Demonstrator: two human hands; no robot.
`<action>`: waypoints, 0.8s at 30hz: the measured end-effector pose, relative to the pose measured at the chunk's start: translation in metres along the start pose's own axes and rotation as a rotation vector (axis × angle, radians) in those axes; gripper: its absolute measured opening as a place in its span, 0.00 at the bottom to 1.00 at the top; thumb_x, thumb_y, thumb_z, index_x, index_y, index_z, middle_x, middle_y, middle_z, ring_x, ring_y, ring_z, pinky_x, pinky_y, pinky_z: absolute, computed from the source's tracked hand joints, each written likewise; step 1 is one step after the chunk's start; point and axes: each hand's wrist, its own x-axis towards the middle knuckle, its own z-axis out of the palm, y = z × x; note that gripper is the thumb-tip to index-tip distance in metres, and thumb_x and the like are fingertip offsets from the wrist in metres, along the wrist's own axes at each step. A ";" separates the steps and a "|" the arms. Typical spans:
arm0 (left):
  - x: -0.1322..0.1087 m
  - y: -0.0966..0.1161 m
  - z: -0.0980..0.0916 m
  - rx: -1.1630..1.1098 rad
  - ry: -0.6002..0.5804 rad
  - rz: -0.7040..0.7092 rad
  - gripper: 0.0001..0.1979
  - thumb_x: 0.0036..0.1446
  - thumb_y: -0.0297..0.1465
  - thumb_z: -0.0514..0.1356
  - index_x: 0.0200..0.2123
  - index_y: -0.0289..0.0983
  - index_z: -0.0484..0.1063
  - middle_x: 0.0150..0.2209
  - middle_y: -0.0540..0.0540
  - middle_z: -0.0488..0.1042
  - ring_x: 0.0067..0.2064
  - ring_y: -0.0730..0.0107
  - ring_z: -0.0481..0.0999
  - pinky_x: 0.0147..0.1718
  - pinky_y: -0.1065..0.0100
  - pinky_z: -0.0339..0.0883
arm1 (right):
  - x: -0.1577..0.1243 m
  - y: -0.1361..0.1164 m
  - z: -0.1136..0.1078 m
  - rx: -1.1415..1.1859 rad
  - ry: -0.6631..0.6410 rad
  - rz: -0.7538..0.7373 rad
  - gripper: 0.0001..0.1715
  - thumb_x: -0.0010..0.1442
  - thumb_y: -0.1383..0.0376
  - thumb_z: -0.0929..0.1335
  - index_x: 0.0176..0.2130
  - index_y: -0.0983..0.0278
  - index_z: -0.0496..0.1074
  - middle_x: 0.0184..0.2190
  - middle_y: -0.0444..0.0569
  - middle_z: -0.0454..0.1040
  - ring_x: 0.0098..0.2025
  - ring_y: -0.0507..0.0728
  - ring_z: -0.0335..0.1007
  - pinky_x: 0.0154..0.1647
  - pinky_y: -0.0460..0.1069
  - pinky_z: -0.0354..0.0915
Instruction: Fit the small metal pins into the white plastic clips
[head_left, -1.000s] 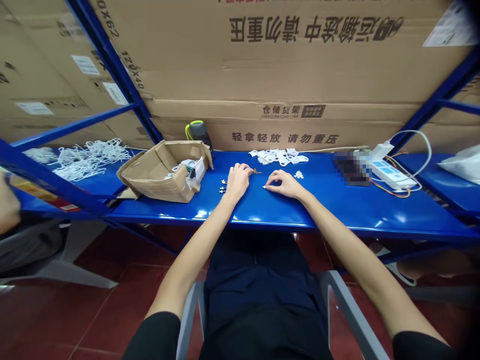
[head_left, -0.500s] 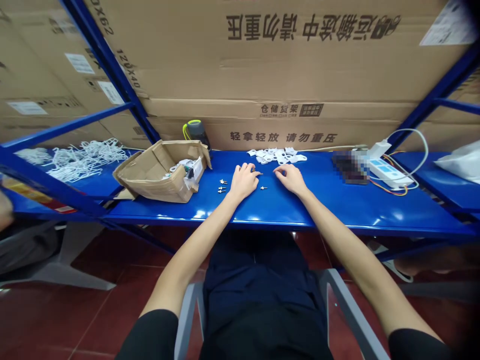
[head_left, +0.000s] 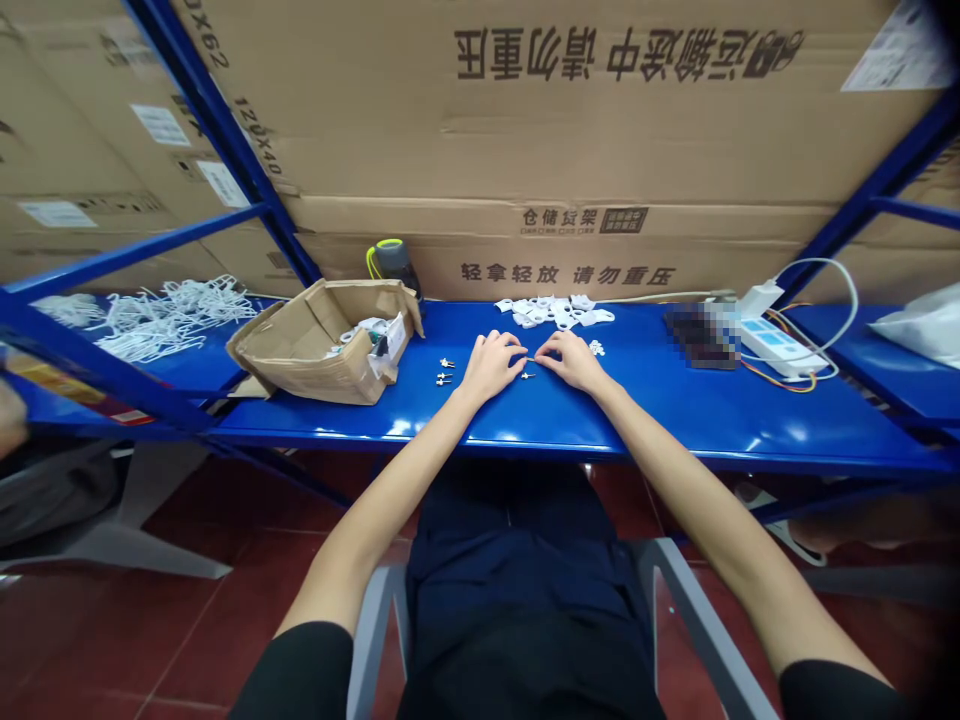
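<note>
My left hand (head_left: 493,365) and my right hand (head_left: 571,361) meet over the blue shelf, fingertips almost touching. Both are closed in a pinch around a small, thin pin-like part (head_left: 530,359); its exact kind is too small to make out. Just below the fingertips lies a small white-and-metal part with a pin (head_left: 528,376). To the left of my left hand lie several similar small parts (head_left: 445,378). Tiny white pieces (head_left: 596,348) are scattered right beside my right hand. Beyond both hands is a pile of flat white plastic pieces (head_left: 553,311).
An open cardboard box (head_left: 315,350) with mixed parts stands at the left, a dark bottle (head_left: 396,264) behind it. At the right are a pixelated dark object (head_left: 701,336) and a white power strip (head_left: 780,347) with cables. White cords (head_left: 172,315) lie far left.
My right hand has moved left to meet my left hand and now pinches at the small part. The tiny white pieces it covered have come into view. My left hand has barely shifted.
</note>
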 end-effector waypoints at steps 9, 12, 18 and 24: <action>0.005 0.002 0.001 -0.044 -0.003 -0.020 0.08 0.71 0.34 0.64 0.44 0.44 0.85 0.49 0.43 0.81 0.53 0.51 0.73 0.55 0.51 0.63 | -0.003 -0.007 -0.001 -0.003 0.005 -0.006 0.12 0.70 0.56 0.71 0.44 0.56 0.85 0.46 0.53 0.79 0.53 0.67 0.72 0.54 0.59 0.65; 0.004 0.003 -0.002 -0.059 0.018 -0.009 0.07 0.71 0.35 0.65 0.46 0.43 0.84 0.50 0.44 0.81 0.53 0.52 0.73 0.55 0.51 0.62 | -0.004 -0.008 -0.004 -0.002 0.002 -0.020 0.12 0.71 0.56 0.70 0.42 0.57 0.84 0.46 0.54 0.80 0.52 0.66 0.72 0.53 0.59 0.64; 0.003 0.002 -0.006 -0.076 0.037 -0.034 0.08 0.71 0.38 0.64 0.45 0.44 0.84 0.50 0.44 0.81 0.53 0.52 0.73 0.55 0.52 0.62 | -0.005 -0.011 -0.011 -0.005 0.039 -0.075 0.14 0.73 0.56 0.68 0.42 0.57 0.84 0.46 0.54 0.80 0.51 0.66 0.72 0.55 0.60 0.64; 0.004 0.003 -0.006 -0.099 0.025 -0.047 0.07 0.71 0.36 0.64 0.43 0.44 0.84 0.49 0.44 0.81 0.53 0.51 0.74 0.55 0.51 0.63 | -0.004 -0.012 -0.015 -0.041 0.043 -0.087 0.15 0.73 0.56 0.68 0.43 0.57 0.84 0.46 0.55 0.81 0.52 0.67 0.73 0.56 0.61 0.64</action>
